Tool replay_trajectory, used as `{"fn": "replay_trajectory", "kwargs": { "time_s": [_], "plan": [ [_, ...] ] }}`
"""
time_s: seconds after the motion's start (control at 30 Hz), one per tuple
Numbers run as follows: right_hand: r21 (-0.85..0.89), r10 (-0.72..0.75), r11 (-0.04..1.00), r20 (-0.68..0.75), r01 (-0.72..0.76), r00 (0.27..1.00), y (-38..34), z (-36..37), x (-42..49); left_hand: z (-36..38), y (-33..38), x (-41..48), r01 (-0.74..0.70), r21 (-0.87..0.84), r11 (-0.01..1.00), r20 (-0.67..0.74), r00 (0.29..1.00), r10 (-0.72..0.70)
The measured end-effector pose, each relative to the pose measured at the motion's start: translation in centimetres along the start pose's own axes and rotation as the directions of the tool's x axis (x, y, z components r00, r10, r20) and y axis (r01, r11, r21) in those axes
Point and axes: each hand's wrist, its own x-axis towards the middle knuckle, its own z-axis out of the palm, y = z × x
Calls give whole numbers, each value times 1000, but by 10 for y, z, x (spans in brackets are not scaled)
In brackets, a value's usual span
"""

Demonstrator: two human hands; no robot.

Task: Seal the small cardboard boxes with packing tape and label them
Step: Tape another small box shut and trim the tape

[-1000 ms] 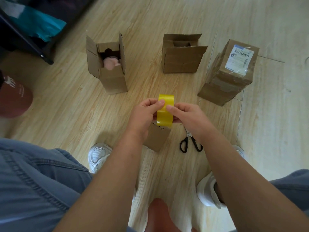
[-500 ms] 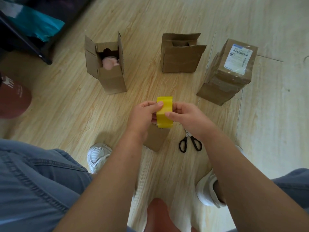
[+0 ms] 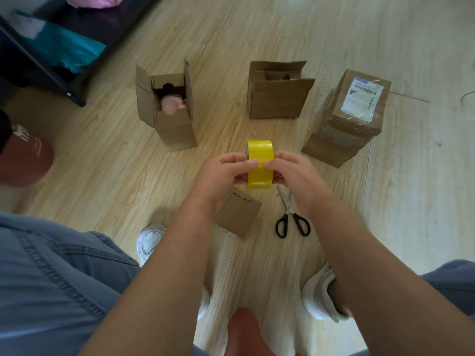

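Note:
A yellow roll of packing tape (image 3: 259,153) is held upright above the floor between both hands. My left hand (image 3: 223,176) grips its left side and my right hand (image 3: 295,173) grips its right side, with both thumbs meeting on the roll's face. Under the hands stands a small cardboard box (image 3: 237,214), partly hidden. Further back are an open box with something pink inside (image 3: 167,109), a second open box (image 3: 277,91), and a taped box bearing a white label (image 3: 349,116).
Black-handled scissors (image 3: 291,217) lie on the wooden floor to the right of the near box. My white shoes (image 3: 149,240) and denim-clad knees frame the bottom. A dark shelf frame (image 3: 46,60) with a teal bag stands at the far left.
The roll has been turned a little in my hands, and both thumbs have come together on its face. The boxes and scissors have not moved.

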Motion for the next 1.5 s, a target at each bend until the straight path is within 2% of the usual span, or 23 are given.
{"fn": "replay_trajectory", "kwargs": {
  "time_s": [0.2,0.3,0.43,0.57,0.67,0.77,0.97,1.13,1.27,1.37,1.5],
  "plan": [
    [80,-34,996,-92,42,995,-26,2,-11,10,20,-12,-65,5,998,29,997,65],
    [18,-76,997,-40,77,996,-40,-1,-17,10,34,-19,-64,-7,998,8,998,64],
    [-95,-111,989,61,116,992,-69,-14,-24,4,65,-26,-70,61,996,27,997,69],
    [-187,-132,968,195,169,972,-103,-29,-35,2,105,-37,-58,18,998,17,998,58],
    [-225,-171,948,238,226,956,-130,-38,-44,1,133,-43,-11,-22,1000,49,999,12],
    [-226,-210,940,207,255,956,-148,-40,-44,2,151,-45,-6,-55,998,86,996,11],
    [-251,-303,915,95,317,948,-154,-32,-33,6,158,-31,-111,-79,991,38,993,115],
    [-290,-347,881,141,374,927,-164,-35,-25,3,165,-24,-148,-97,984,5,989,149],
    [-238,-375,870,251,433,892,-165,-32,-21,-3,173,-21,-163,-109,981,-25,987,161],
    [-249,-414,844,258,474,873,-167,-34,-14,-5,180,-18,-194,-90,977,-33,981,192],
    [-159,-386,889,240,428,891,-167,-37,-7,-1,182,-17,-274,-3,962,-39,961,273]
  ]
}}
